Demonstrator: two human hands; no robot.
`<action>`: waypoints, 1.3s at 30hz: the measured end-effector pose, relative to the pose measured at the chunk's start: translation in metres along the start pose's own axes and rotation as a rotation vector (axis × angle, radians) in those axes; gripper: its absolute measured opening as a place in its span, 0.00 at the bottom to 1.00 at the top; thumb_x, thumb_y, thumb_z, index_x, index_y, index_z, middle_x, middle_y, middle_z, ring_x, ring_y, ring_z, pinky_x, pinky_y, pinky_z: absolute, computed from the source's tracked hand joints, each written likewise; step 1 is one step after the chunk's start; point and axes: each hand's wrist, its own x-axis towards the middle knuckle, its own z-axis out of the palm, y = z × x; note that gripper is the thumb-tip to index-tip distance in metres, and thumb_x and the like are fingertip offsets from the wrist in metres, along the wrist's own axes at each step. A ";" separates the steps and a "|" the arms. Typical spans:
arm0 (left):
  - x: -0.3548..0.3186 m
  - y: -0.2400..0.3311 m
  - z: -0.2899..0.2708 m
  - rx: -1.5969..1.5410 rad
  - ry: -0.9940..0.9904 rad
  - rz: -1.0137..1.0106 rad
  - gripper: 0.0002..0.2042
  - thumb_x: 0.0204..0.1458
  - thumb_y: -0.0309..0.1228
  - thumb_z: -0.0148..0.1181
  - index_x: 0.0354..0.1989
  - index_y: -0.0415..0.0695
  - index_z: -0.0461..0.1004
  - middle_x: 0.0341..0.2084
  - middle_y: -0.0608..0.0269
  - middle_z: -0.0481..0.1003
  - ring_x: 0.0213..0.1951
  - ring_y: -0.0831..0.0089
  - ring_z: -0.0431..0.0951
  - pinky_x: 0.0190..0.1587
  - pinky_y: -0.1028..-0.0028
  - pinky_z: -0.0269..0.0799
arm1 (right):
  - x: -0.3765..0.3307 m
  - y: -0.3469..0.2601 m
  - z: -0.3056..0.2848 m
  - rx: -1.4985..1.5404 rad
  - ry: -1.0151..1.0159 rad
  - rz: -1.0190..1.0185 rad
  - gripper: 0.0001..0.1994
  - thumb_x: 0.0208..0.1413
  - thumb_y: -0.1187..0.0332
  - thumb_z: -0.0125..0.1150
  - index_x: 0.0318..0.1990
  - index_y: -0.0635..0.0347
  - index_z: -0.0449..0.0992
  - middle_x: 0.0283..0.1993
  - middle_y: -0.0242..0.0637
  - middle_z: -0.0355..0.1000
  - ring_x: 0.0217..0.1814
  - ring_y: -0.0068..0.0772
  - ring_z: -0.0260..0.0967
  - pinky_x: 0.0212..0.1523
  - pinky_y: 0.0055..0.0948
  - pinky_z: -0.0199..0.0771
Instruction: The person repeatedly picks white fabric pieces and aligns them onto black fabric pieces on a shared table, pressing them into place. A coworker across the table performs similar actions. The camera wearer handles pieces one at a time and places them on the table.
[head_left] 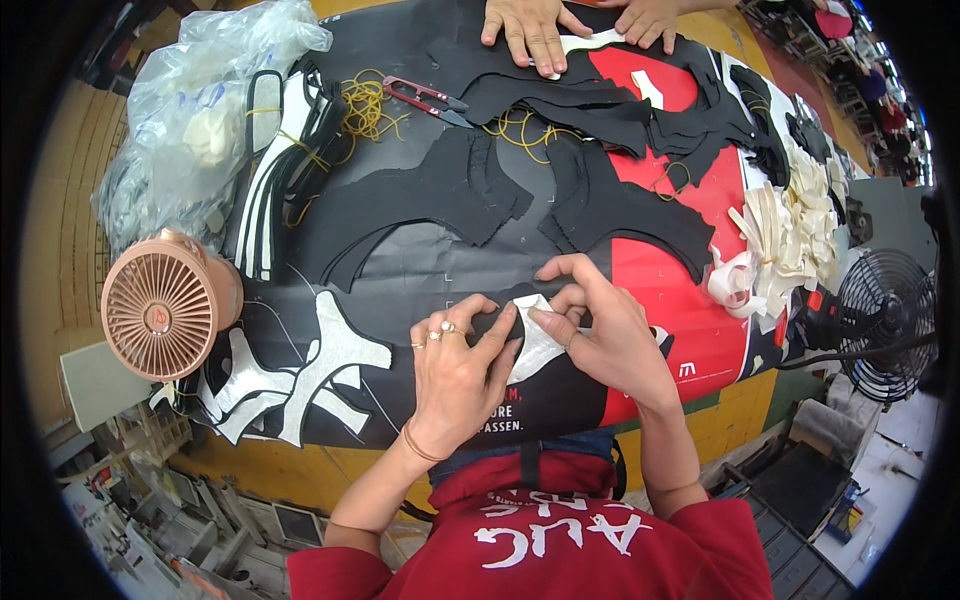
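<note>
landmark = pink fan [160, 305], by l edge of mat [400, 300].

white pc [537, 352] is what's being worked: well r of fan, toward wearer's edge of mat, btwn both hands. can't tell if it's lifted clear.

l hand [450, 355]: half curled, thumb & index nearly together at pc's l side, other fingers bent. r hand [600, 335]: thumb on top of pc, index arched away from it, rest curled in; has pc by the thumb, but grip underneath hidden.

step, my read: fine fingertip work at pc's edge, either lining up or parting layers, can't tell which.

nxt move prob calls for l hand pinning pc while r thumb works along edge, light pull only so cloth doesn't skew.

about: white-faced pcs [340, 350] just r of fan, wearer's side. black pcs [440, 185] r of fan, farther off. snips [425, 98] r of fan, farther yet, no hand on them. other person's hands [533, 35] at mat's far side, well off from fan, on pale strip [595, 41].
</note>
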 end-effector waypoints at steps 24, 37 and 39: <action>0.009 -0.004 -0.005 0.031 -0.097 0.056 0.28 0.43 0.18 0.61 0.57 0.54 0.78 0.43 0.61 0.69 0.34 0.66 0.68 0.39 0.66 0.61 | 0.007 -0.005 0.006 -0.139 0.043 0.004 0.17 0.55 0.72 0.67 0.48 0.59 0.67 0.21 0.28 0.71 0.20 0.20 0.62 0.26 0.26 0.59; 0.012 -0.003 -0.005 0.063 -0.098 0.069 0.27 0.45 0.21 0.62 0.58 0.52 0.78 0.44 0.59 0.69 0.38 0.64 0.71 0.39 0.66 0.63 | 0.008 -0.004 0.004 -0.122 0.024 0.012 0.17 0.55 0.72 0.67 0.48 0.59 0.66 0.20 0.28 0.72 0.19 0.21 0.63 0.25 0.27 0.59; 0.012 -0.003 -0.005 0.089 -0.105 0.081 0.27 0.45 0.22 0.63 0.58 0.50 0.77 0.45 0.59 0.70 0.39 0.64 0.72 0.39 0.66 0.64 | 0.008 -0.004 0.004 -0.125 0.028 0.007 0.17 0.55 0.72 0.67 0.48 0.59 0.66 0.20 0.28 0.72 0.19 0.21 0.63 0.25 0.27 0.59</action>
